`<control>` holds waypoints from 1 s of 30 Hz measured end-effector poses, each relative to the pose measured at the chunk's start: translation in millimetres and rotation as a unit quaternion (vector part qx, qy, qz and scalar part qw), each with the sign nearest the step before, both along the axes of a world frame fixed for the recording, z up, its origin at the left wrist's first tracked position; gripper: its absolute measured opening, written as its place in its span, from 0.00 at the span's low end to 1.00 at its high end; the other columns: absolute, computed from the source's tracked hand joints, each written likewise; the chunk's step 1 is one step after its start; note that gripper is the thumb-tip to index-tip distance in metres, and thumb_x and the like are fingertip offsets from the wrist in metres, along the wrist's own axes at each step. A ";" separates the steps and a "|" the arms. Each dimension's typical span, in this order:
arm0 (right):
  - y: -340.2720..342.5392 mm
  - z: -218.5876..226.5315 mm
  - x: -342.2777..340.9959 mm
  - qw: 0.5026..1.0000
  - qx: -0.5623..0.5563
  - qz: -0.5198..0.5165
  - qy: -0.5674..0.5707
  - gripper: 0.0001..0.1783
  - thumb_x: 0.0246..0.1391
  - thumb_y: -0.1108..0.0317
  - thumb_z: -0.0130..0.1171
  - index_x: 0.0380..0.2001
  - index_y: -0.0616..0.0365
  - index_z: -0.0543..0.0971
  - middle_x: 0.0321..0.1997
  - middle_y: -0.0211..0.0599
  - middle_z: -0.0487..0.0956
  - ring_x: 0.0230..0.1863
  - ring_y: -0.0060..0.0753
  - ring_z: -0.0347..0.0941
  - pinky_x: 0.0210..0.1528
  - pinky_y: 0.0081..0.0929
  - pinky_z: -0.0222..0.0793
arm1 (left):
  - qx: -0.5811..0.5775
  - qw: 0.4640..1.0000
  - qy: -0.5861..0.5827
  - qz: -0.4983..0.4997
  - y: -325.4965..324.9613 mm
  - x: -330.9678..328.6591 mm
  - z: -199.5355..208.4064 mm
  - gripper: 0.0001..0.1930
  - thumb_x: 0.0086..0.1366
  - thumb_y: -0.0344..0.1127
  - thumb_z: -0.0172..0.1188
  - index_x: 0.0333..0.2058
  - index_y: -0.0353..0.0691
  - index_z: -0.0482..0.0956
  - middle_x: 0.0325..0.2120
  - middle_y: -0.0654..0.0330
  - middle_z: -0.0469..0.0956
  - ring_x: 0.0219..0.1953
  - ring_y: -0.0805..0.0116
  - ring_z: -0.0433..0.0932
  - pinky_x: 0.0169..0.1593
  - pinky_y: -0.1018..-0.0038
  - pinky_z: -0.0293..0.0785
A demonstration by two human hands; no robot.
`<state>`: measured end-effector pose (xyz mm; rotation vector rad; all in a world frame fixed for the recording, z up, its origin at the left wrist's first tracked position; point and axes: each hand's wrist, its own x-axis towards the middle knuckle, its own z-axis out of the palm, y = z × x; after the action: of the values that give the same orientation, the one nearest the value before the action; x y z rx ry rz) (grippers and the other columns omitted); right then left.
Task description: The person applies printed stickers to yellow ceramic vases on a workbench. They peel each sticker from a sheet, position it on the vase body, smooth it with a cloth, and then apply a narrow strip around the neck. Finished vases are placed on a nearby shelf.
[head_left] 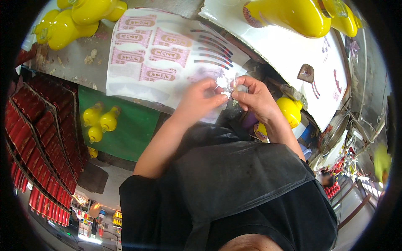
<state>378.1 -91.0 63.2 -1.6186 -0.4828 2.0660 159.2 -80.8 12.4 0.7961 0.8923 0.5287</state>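
Racks of red cylindrical pieces (pixel 46 138) occupy the far left. Small yellow gourd shapes (pixel 100 119) show against a green panel (pixel 130 136). Further right, a printed sheet (pixel 185 74) lies on the table (pixel 69 65). Over its right portion, the left hand (pixel 197 100) pinches a small translucent piece (pixel 225 85) between thumb and index finger; glare partly obscures its outline. The right hand (pixel 257 98) grips the same piece from the opposite side. Beyond, a large yellow gourd (pixel 289 16) rests on a white board (pixel 272 52).

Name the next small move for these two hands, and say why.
Perhaps ease the left hand and right hand slightly apart: both seem to pinch one small pale piece near the printed sheet, and it looks bunched.
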 end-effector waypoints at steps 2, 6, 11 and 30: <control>3.8 1.2 -4.1 0.999 -0.012 0.014 0.035 0.15 0.56 0.66 0.71 0.45 0.57 0.82 0.31 0.22 0.80 0.23 0.10 0.67 0.25 0.12 0.60 | -0.052 0.999 0.006 0.014 2.2 -4.8 4.7 0.06 0.61 0.24 0.69 0.34 0.38 0.80 0.32 0.68 0.80 0.36 0.81 0.76 0.42 0.80 0.73; 10.3 -4.3 -19.7 0.997 -0.032 0.052 0.048 0.16 0.52 0.63 0.74 0.41 0.58 0.83 0.30 0.22 0.80 0.28 0.11 0.70 0.29 0.15 0.63 | -0.048 0.998 0.044 0.023 -0.4 -12.6 5.7 0.07 0.60 0.22 0.69 0.33 0.39 0.79 0.32 0.67 0.79 0.36 0.81 0.75 0.41 0.80 0.73; 13.7 -12.3 -34.3 0.998 -0.001 0.055 -0.038 0.09 0.54 0.66 0.75 0.33 0.57 0.85 0.27 0.19 0.79 0.28 0.10 0.69 0.29 0.15 0.63 | -0.008 0.997 0.065 0.048 -6.0 -18.9 4.9 0.07 0.61 0.23 0.70 0.34 0.38 0.79 0.34 0.66 0.80 0.37 0.79 0.75 0.44 0.79 0.73; 26.3 -25.1 -37.8 0.994 -0.067 -0.019 0.089 0.19 0.57 0.69 0.69 0.51 0.57 0.79 0.38 0.28 0.79 0.33 0.14 0.73 0.22 0.13 0.61 | -0.147 0.953 -0.022 0.265 -9.3 -34.6 14.8 0.04 0.67 0.30 0.64 0.37 0.37 0.81 0.33 0.67 0.81 0.36 0.80 0.76 0.43 0.79 0.71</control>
<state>340.3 -64.8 38.1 -1.4848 -0.2558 2.2295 124.6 -90.1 27.2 0.2623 1.1171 0.8550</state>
